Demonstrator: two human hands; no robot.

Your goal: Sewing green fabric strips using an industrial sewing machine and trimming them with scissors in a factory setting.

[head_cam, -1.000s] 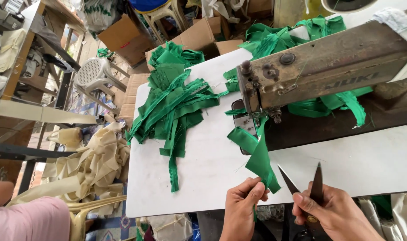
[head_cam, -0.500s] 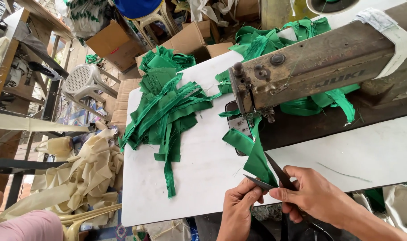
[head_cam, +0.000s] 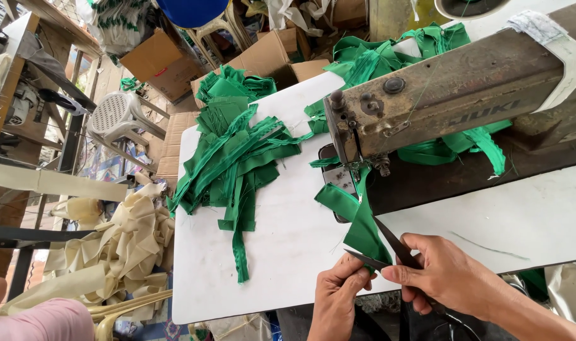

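- A cluttered workshop: cardboard boxes [head_cam: 158, 60] and a white plastic stool [head_cam: 117, 113] stand beyond a white worktop [head_cam: 288, 246], and a heap of cream cloth [head_cam: 120, 246] lies on the floor to its left.
- A worn sewing machine [head_cam: 452, 95] sits on the worktop's right part, its needle end facing the pile of green strips [head_cam: 237, 164] spread on the left part.
- More green cloth [head_cam: 376, 57] is bunched behind the machine.
- A green fabric piece [head_cam: 360, 224] hangs from under the machine's needle toward the near edge of the worktop.
- The left hand [head_cam: 338, 300] pinches the lower end of that piece, fingers closed on it at the worktop's edge.
- The right hand [head_cam: 446, 275] grips dark scissors [head_cam: 389, 249], fingers wrapped round the handles; the blades stand apart in a V, touching the fabric piece just above the left hand.
- A pink sleeve [head_cam: 41, 322] of another person shows at the bottom left corner, well apart from the hands.
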